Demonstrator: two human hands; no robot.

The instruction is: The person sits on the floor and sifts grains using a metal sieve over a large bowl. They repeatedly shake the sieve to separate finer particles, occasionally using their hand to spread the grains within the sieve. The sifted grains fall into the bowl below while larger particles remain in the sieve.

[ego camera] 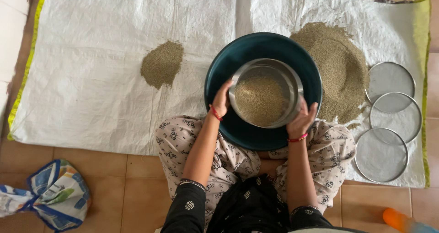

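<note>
Nearest the camera, the person sat cross-legged on the tiled floor (137, 187), in dark sleeves and patterned trousers. At the near left corner of the floor lay a crumpled bag (55, 196) in blue, white and green, its print too small to tell. At the near right edge an orange and blue object (402, 221) showed only in part.

The left hand (222, 100) gripped the left rim of a round metal sieve (265, 93), fingers curled over the edge, a red band at the wrist. The right hand (302, 119) clasped the sieve's right rim in the same way, fingers closed about it, with a red bracelet on that wrist. The sieve held a layer of pale grain and sat over a dark teal basin (228, 68), which rested at the near edge of a white woven mat (91, 77) bordered in yellow-green.

Just right of the basin, three flat round mesh screens (382, 155) lay in a row along the mat's right edge, overlapping slightly. Beyond the basin a large heap of grain (343, 68) spread on the mat, touching the basin's far right side. Well apart, toward the mat's middle, lay a small heap of grain (162, 64).
</note>
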